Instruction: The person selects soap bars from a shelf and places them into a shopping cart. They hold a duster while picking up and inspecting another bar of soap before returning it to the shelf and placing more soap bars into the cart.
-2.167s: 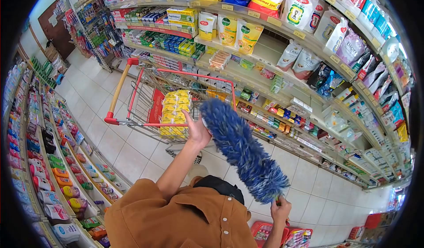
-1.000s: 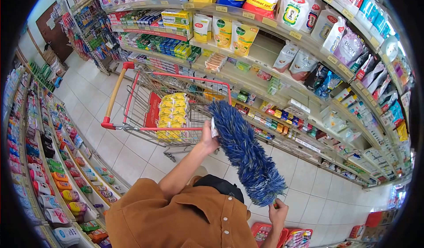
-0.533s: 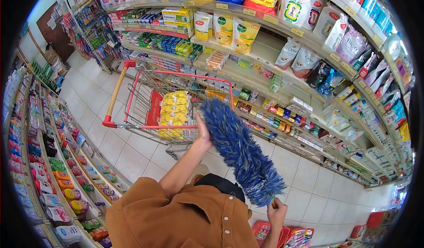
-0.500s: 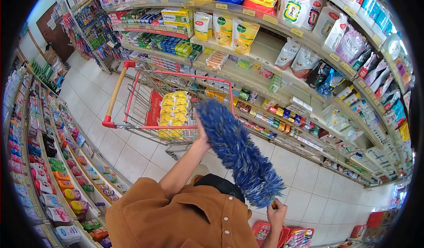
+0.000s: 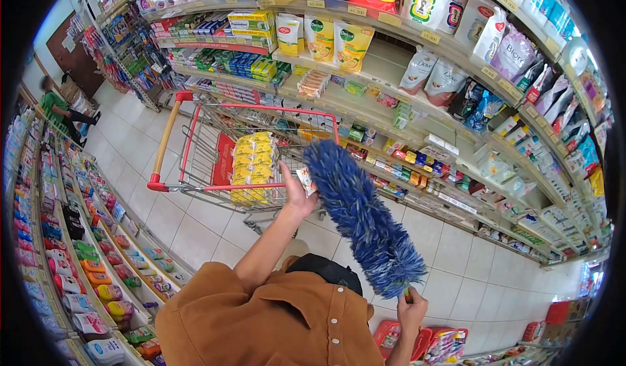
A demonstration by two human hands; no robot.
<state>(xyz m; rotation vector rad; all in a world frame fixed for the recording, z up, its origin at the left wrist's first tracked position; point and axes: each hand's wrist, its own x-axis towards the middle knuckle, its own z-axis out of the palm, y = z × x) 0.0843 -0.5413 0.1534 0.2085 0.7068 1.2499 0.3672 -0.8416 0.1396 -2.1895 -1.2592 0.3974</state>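
A fluffy blue duster (image 5: pixel 365 219) slants across the middle of the view. My right hand (image 5: pixel 411 310) is closed around its handle, at the lower end of the fluffy head. Close beside the duster's upper part, my left hand (image 5: pixel 298 196) holds a small white packet (image 5: pixel 306 181) with orange-brown print. The fingers behind the packet are partly hidden. Just beyond my left hand stands a shopping cart (image 5: pixel 173 138) with red trim, and several yellow packs (image 5: pixel 254 161) are stacked in it.
Shelves with pouches (image 5: pixel 352 45), boxes and bottles curve along the far side and right. Another shelf row (image 5: pixel 85 262) runs down the left. Red baskets (image 5: pixel 443 345) with goods sit by my right arm. A person in green (image 5: pixel 57 108) is at the far left.
The duster has shifted slightly right, and the small packet in my left hand now shows. A person in green has come into view at the far left.
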